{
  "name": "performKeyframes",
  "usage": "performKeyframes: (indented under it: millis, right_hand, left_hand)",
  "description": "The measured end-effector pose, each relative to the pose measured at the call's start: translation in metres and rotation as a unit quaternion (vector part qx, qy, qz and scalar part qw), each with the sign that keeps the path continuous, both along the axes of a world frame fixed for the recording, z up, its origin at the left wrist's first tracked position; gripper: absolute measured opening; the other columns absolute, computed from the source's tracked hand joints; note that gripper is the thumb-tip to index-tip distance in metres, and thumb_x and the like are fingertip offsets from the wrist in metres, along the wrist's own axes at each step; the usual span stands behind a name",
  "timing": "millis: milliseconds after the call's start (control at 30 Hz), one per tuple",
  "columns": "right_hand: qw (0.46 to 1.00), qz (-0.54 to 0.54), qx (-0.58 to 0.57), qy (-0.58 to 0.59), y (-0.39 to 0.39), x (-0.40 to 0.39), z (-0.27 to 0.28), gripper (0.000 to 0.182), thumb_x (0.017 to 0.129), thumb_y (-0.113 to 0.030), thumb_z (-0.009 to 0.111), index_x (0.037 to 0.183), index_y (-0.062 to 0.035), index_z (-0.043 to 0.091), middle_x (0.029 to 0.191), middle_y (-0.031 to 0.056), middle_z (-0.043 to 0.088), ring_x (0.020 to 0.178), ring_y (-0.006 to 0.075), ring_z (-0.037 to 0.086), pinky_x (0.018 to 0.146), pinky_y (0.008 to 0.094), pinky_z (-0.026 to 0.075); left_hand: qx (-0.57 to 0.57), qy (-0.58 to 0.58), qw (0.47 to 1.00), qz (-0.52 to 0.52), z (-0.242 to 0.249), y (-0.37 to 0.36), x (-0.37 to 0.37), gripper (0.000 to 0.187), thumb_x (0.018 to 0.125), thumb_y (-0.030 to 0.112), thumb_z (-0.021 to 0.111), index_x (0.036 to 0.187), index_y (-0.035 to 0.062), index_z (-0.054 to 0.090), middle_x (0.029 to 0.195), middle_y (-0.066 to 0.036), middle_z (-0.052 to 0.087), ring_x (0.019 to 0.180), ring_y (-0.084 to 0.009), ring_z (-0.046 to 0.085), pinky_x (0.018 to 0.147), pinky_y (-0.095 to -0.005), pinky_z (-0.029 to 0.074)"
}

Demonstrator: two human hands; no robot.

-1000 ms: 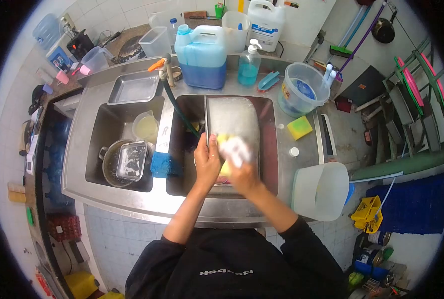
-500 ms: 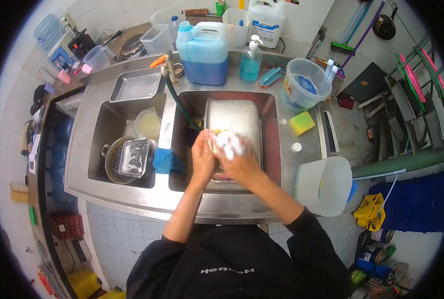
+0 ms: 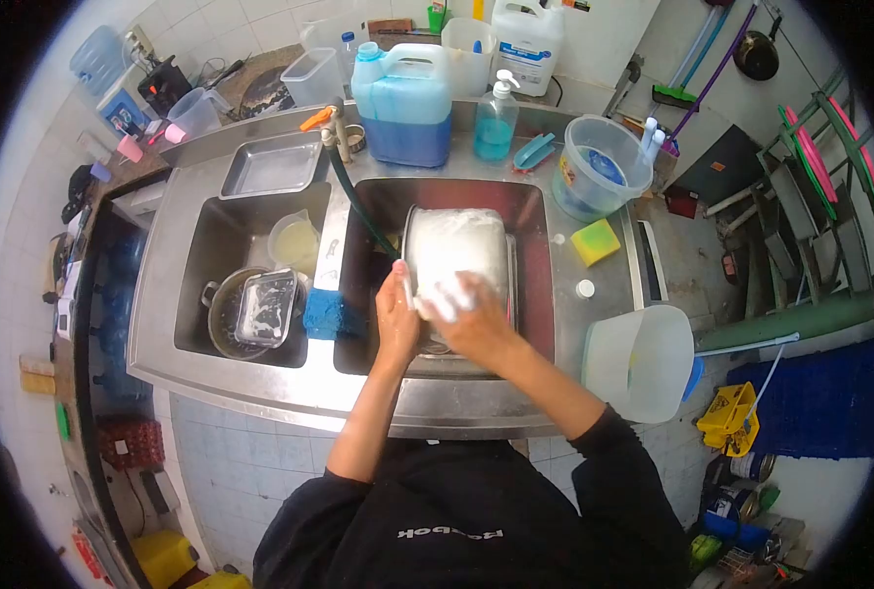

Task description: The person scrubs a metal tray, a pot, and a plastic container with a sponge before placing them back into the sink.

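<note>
A metal pan (image 3: 461, 236) with soap on its surface stands in the right sink basin (image 3: 533, 221). My left hand (image 3: 396, 312) is closed on the pan's left rim, near its lower corner. Pressed against the lower part of the pan, my right hand (image 3: 468, 319) is covered in white foam. Its fingers are bent, and whatever lies under them is hidden by the foam. A dark green hose (image 3: 348, 191) hangs into the basin left of the pan.
The left basin holds a pot (image 3: 223, 329), a soapy clear container (image 3: 266, 309) and a cup (image 3: 294, 240). A blue cloth (image 3: 324, 314) lies on the divider. Right of the basins are a yellow-green sponge (image 3: 596, 241), a bucket (image 3: 594, 167) and a white tub (image 3: 638, 363).
My hands, close together before, have moved apart. My left hand has taken hold of the pan's rim, and my right hand has come down onto the pan, which now shows more tilted.
</note>
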State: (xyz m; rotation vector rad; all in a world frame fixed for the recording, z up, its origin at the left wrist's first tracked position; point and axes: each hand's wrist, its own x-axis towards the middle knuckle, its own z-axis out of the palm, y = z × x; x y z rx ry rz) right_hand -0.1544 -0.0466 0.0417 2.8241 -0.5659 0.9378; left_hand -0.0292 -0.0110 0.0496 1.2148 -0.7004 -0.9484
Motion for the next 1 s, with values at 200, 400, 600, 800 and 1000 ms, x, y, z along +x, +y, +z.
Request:
performKeyframes:
  millis: [200, 400, 600, 800, 1000]
  right_hand:
    - [0.88, -0.136, 0.399, -0.219, -0.13, -0.028, -0.045, 0.026, 0.082, -0.015, 0.053, 0.106, -0.0039, 0.054, 0.104, 0.014, 0.059, 0.092, 0.0312, 0.057, 0.081, 0.0382, 0.047]
    - [0.264, -0.125, 0.889, -0.353, -0.124, 0.012, -0.262, 0.04, 0.087, -0.046, 0.047, 0.105, -0.0123, 0.056, 0.098, 0.01, 0.061, 0.083, 0.0248, 0.062, 0.07, 0.0414, 0.052]
    - [0.229, -0.195, 0.905, -0.302, -0.084, 0.082, -0.296, 0.047, 0.082, -0.053, 0.051, 0.104, -0.0117, 0.057, 0.095, 0.0097, 0.061, 0.084, 0.0271, 0.059, 0.069, 0.044, 0.051]
    - [0.067, -0.053, 0.85, -0.52, -0.104, 0.123, -0.347, 0.039, 0.084, -0.045, 0.054, 0.093, -0.0071, 0.054, 0.08, 0.0126, 0.06, 0.063, 0.0281, 0.058, 0.048, 0.0363, 0.047]
    - [0.266, -0.039, 0.847, -0.46, -0.147, 0.057, -0.184, 0.038, 0.084, -0.046, 0.055, 0.072, -0.0097, 0.048, 0.062, 0.0049, 0.052, 0.051, 0.0176, 0.054, 0.042, 0.0286, 0.042]
  left_hand:
    - [0.029, -0.169, 0.985, 0.036, -0.009, 0.018, 0.021, 0.031, 0.092, 0.026, 0.05, 0.08, -0.0021, 0.054, 0.069, 0.001, 0.049, 0.069, -0.0056, 0.041, 0.061, -0.0217, 0.035]
    - [0.071, -0.026, 0.983, 0.167, 0.02, 0.068, 0.066, 0.035, 0.09, 0.032, 0.052, 0.093, -0.0022, 0.058, 0.083, -0.004, 0.057, 0.077, -0.0099, 0.05, 0.07, -0.0243, 0.042]
    - [0.087, 0.015, 0.97, 0.227, 0.033, 0.087, 0.094, 0.043, 0.09, 0.04, 0.048, 0.101, -0.0018, 0.055, 0.094, -0.008, 0.058, 0.084, -0.0152, 0.055, 0.077, -0.0283, 0.044]
    - [0.127, 0.057, 0.97, 0.2, 0.015, 0.078, 0.112, 0.043, 0.091, 0.041, 0.047, 0.101, -0.0002, 0.054, 0.098, -0.007, 0.057, 0.09, -0.0151, 0.055, 0.079, -0.0296, 0.044]
    - [0.152, 0.137, 0.977, 0.067, -0.008, 0.044, 0.097, 0.037, 0.092, 0.04, 0.044, 0.097, 0.005, 0.054, 0.088, 0.001, 0.051, 0.086, -0.0087, 0.047, 0.078, -0.0241, 0.039]
